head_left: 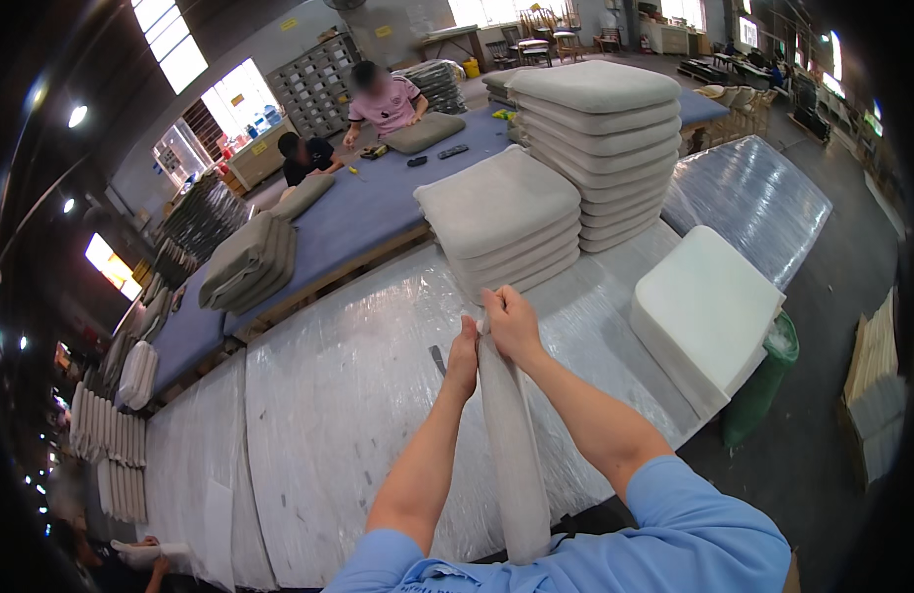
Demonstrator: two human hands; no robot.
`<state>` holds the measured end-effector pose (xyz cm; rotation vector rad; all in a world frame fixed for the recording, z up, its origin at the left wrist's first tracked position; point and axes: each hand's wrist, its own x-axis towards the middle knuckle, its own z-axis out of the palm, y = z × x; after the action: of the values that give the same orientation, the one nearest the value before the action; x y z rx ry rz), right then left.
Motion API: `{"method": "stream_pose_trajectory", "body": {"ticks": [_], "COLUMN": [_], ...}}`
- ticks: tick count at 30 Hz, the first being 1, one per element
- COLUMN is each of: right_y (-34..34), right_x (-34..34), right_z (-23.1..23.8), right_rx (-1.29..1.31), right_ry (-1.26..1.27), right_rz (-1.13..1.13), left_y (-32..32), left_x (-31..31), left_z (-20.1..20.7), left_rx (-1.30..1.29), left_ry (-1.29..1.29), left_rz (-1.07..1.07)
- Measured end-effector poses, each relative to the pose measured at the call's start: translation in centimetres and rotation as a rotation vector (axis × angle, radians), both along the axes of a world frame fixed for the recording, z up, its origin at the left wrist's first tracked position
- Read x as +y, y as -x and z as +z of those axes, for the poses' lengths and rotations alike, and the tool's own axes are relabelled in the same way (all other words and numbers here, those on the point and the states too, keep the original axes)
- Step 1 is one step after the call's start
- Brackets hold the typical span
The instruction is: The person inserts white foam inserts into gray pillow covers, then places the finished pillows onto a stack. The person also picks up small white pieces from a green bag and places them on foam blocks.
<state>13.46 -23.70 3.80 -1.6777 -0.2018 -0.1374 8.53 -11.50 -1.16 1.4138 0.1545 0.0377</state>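
A light grey seat cushion (pixel 513 455) stands on its edge before me, its near end against my body. My right hand (pixel 511 324) is closed in a pinch on the cover at the cushion's far end. On the opposite side of that end, my left hand (pixel 464 362) presses with its thumb up; its other fingers are partly hidden. A short stack of grey cushions (pixel 498 208) lies just beyond my hands. Behind it to the right rises a taller stack of similar cushions (pixel 603 133).
Plastic film covers the pale worktable (pixel 348 395). White foam pads (pixel 709 301) are piled at its right edge, above a green sack (pixel 758 385). Across a blue table (pixel 378 203), two people handle cushions. Another person's hands (pixel 145 546) hold something pale at lower left.
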Motion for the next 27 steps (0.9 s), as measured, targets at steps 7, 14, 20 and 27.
{"method": "stream_pose_trajectory", "body": {"ticks": [7, 14, 20, 27], "right_y": [-1.3, -2.3, -3.6, -4.6], "right_x": [0.7, 1.0, 0.4, -1.8], "right_z": [0.4, -0.6, -1.1, -2.1], "right_rx": [-0.102, -0.111, -0.099, -0.073], "right_ry": [0.267, 0.352, 0.407, 0.39], "right_rz": [-0.09, -0.08, -0.072, -0.096], "left_y": [0.5, 0.8, 0.3, -0.3], "left_x": [-0.6, -1.5, -3.1, -5.3], "left_z": [-0.2, 1.3, 1.7, 1.3], "left_rx": [0.03, 0.075, 0.057, 0.059], "left_ry": [0.034, -0.01, 0.001, -0.079], "left_rz": [0.048, 0.086, 0.152, 0.145]}}
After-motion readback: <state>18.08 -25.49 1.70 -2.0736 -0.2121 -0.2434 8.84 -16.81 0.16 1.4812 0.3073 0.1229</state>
